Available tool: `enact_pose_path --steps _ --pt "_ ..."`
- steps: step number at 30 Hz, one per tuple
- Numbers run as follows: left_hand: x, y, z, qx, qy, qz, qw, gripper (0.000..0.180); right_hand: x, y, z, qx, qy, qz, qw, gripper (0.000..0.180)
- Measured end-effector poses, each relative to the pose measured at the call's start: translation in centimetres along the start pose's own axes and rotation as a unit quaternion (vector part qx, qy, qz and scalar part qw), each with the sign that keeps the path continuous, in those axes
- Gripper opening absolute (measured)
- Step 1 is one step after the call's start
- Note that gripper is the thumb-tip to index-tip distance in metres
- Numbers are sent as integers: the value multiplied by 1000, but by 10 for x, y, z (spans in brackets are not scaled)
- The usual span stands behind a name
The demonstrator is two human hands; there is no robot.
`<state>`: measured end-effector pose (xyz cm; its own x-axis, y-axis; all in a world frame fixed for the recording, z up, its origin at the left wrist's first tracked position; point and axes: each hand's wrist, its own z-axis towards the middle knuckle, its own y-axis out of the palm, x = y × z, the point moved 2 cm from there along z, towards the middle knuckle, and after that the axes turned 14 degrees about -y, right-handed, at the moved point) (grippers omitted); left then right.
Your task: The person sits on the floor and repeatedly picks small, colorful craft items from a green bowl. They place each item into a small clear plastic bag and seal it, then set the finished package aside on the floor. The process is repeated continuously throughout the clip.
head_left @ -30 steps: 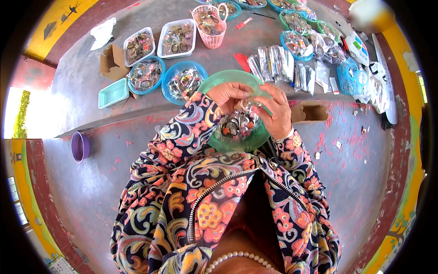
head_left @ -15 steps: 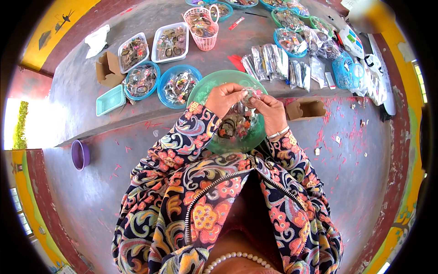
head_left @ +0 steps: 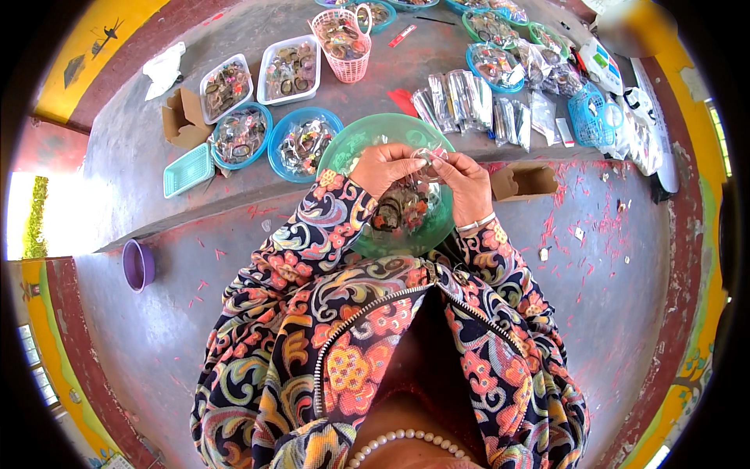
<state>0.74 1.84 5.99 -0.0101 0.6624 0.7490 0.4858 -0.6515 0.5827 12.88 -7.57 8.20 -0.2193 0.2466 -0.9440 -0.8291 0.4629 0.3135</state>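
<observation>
Both hands meet above a green plastic basin (head_left: 355,139). Between my pinched fingertips is a small clear plastic bag (head_left: 430,162); what it holds is too small to make out. My left hand (head_left: 381,170) grips one side of the bag, thumb against forefinger. On the other side, my right hand (head_left: 469,187) pinches it the same way, a bangle on that wrist. Inside the basin lies a heap of small bagged items (head_left: 402,207), dark bands and bits of red and pink among them. My hands partly hide this heap.
Blue bowls (head_left: 305,144), white trays (head_left: 289,70) and a pink basket (head_left: 341,47) of similar items stand on the raised grey surface. Long clear packets (head_left: 461,102) lie right. Cardboard boxes (head_left: 525,181) and a purple tub (head_left: 138,266) are nearby. Red scraps litter the floor.
My right hand has turned and its fingers point further up along the bag. The bag is spread wider between my fingertips. My left hand has hardly moved.
</observation>
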Motion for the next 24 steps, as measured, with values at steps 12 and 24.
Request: enact_pose_path --steps 12,24 --pt "12 11 -19 190 489 422 740 34 -9 5 -5 0 40 59 997 23" --pt "5 -4 -5 56 80 129 987 22 3 -13 1 21 16 53 998 11"
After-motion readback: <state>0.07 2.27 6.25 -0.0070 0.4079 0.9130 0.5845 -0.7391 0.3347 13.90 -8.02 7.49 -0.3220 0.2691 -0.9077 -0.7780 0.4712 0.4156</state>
